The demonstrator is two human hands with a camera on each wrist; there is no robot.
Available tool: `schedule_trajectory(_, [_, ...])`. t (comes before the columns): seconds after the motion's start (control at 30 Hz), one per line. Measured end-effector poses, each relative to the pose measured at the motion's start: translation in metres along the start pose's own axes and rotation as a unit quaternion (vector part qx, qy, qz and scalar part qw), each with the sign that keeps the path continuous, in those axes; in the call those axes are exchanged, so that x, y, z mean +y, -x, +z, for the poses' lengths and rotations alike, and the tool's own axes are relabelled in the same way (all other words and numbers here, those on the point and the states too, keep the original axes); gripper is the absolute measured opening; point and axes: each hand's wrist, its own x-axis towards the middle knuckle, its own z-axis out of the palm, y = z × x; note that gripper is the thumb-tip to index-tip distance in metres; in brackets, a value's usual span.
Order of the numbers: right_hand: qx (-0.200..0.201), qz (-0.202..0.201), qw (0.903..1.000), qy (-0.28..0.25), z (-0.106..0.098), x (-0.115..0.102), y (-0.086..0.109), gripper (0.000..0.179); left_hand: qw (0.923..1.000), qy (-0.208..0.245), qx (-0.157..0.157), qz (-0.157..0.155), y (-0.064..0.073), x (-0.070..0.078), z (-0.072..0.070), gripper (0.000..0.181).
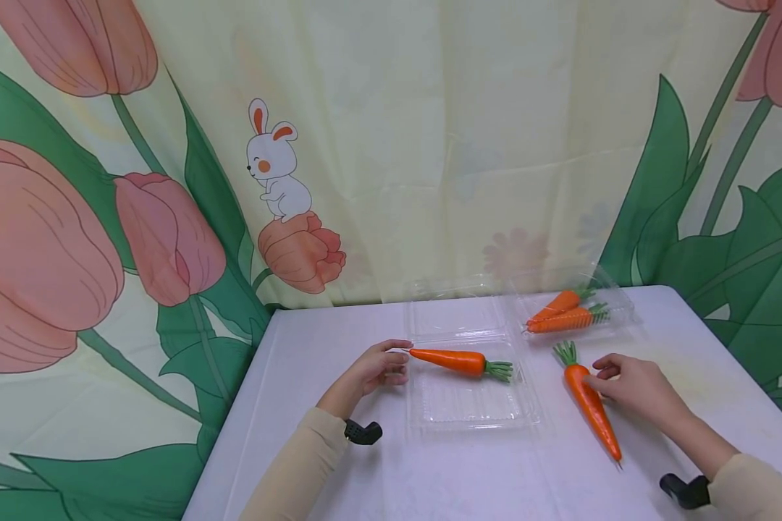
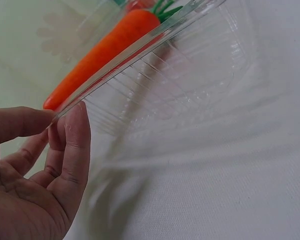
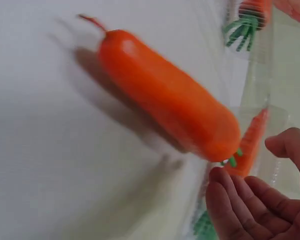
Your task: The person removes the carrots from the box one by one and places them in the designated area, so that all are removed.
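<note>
Beige sleeves [image 1: 759, 483] cover my forearms, with a black device [image 1: 686, 492] at each wrist. Just ahead, one loose carrot [image 1: 594, 407] lies slantwise on the white-covered table [image 1: 430, 477], leafy end away from me: glossy orange, thick at the shoulder, tapering to a thin root thread, with short green stalks bunched on top. At its upper part is my right hand [image 1: 637, 387], thumb and fingers apart and gripping nothing; whether a fingertip touches the skin I cannot tell. My left hand [image 1: 379, 367] pinches the left rim of a clear plastic container [image 1: 472, 411] between thumb and finger. Across this container lies a similar carrot [image 1: 450, 360], its tip at that rim, stalks pointing right. Two more carrots [image 1: 565, 318] sit together in another clear container [image 1: 615, 300] behind, on the right.
</note>
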Motion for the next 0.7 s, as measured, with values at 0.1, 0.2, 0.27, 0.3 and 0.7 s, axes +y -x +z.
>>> schedule_trajectory(0.1, [0.036,-0.011,0.9992,0.009,-0.006,-0.012,0.001,0.055,1.0000,0.001,0.000,0.001,0.001,0.000,0.000,0.043])
schedule_trajectory(0.2, [0.075,-0.029,0.9966,0.015,-0.010,-0.028,0.002,0.048,1.0000,0.001,0.001,0.000,0.001,0.001,-0.001,0.042])
schedule_trajectory(0.27, [0.086,-0.038,0.9955,0.012,-0.012,-0.040,0.001,0.043,1.0000,0.000,0.001,0.001,0.002,0.001,-0.001,0.041])
schedule_trajectory(0.3, [0.090,-0.041,0.9951,0.009,-0.011,-0.046,0.001,0.041,1.0000,0.000,0.001,0.001,0.002,0.001,-0.001,0.041])
schedule_trajectory(0.7, [0.054,-0.091,0.9933,-0.046,0.008,-0.108,-0.016,0.035,1.0000,-0.002,-0.004,0.001,0.000,0.000,-0.001,0.043])
